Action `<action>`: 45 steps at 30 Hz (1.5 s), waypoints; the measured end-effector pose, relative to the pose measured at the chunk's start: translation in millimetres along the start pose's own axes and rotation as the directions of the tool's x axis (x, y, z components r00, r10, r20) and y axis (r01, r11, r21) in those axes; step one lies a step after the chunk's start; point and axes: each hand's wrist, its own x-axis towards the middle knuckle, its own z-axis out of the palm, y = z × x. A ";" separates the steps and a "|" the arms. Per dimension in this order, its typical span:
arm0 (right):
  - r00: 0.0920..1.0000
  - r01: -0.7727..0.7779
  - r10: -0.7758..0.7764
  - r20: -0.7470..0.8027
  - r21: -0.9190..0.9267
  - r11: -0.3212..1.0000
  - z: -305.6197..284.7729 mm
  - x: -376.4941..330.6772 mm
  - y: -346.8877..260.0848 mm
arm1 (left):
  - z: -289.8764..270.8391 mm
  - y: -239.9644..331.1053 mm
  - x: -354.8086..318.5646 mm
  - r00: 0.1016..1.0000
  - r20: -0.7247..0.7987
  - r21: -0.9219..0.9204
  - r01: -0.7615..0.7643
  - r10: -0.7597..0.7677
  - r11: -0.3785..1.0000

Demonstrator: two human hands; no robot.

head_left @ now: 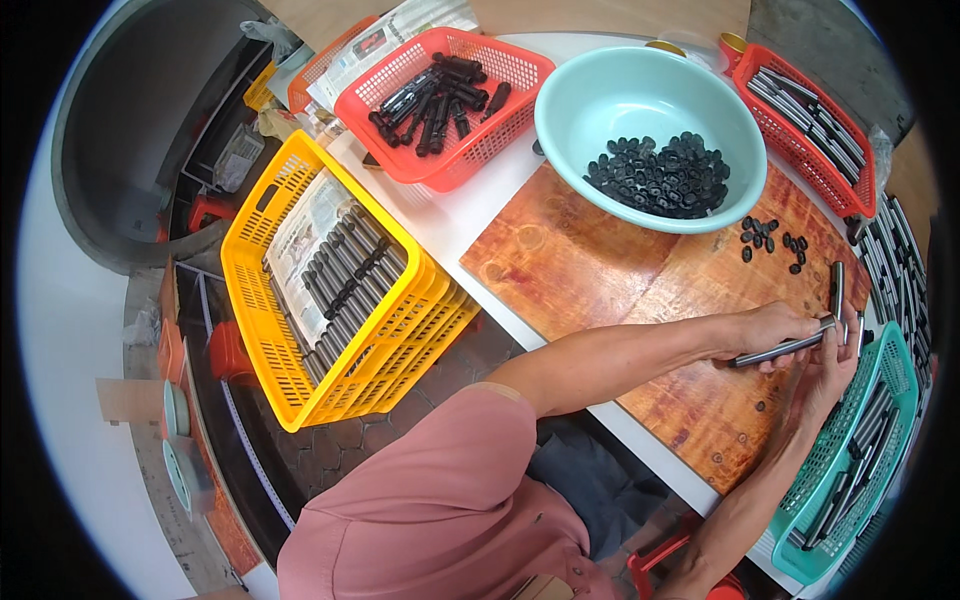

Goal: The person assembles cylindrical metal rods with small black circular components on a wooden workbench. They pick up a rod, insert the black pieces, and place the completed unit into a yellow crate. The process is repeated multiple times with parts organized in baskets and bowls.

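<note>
My left hand (775, 330) grips a slim dark metal rod (782, 349) lying nearly level over the wooden board (600, 270). My right hand (832, 368) meets the rod's right end from below, its fingers closed around the tip. A second dark rod (837, 288) stands just above the hands. Several small black caps (770, 240) lie loose on the board behind them. The teal basket (812, 470) with several rods sits beside my right wrist.
A pale green bowl (600, 100) holds many black caps. A red basket (500, 120) of black parts stands at the back, another red basket (860, 180) of grey rods at right. A yellow crate (260, 280) of rods sits at left. Loose rods (900, 270) lie at the right edge.
</note>
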 end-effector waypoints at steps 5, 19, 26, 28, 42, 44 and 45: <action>0.999 0.042 -0.042 0.007 0.021 0.999 -2.1 0.8 -3.3 | 3.0 2.6 -2.1 0.999 0.010 0.034 -0.047 0.047 0.998; 0.997 -0.007 0.022 -0.070 0.204 0.979 23.8 -6.6 -21.3 | -5.2 -0.4 -4.7 0.986 0.159 -0.088 -0.024 0.038 0.996; 1.000 -0.019 0.022 -0.014 0.180 0.983 16.1 -5.5 -24.0 | -4.8 9.4 -4.6 0.993 0.117 0.153 -0.034 0.016 0.988; 1.000 -0.013 0.015 -0.014 0.137 0.990 14.7 -7.1 -26.2 | -3.9 7.0 -4.3 0.998 0.048 0.254 -0.046 0.035 0.966; 0.983 0.025 0.007 0.185 -0.170 0.985 17.5 -4.5 -12.4 | 4.0 35.2 -59.1 0.902 0.170 0.984 -0.133 0.397 -0.119; 0.977 0.043 0.007 0.213 -0.231 0.972 18.7 -5.0 -7.3 | 1.5 29.3 -62.6 0.914 0.144 0.975 -0.065 0.379 -0.213; 0.974 0.046 0.019 0.225 -0.283 0.958 18.5 -4.9 -5.3 | 0.1 27.1 -63.8 0.920 0.132 0.965 -0.034 0.370 -0.261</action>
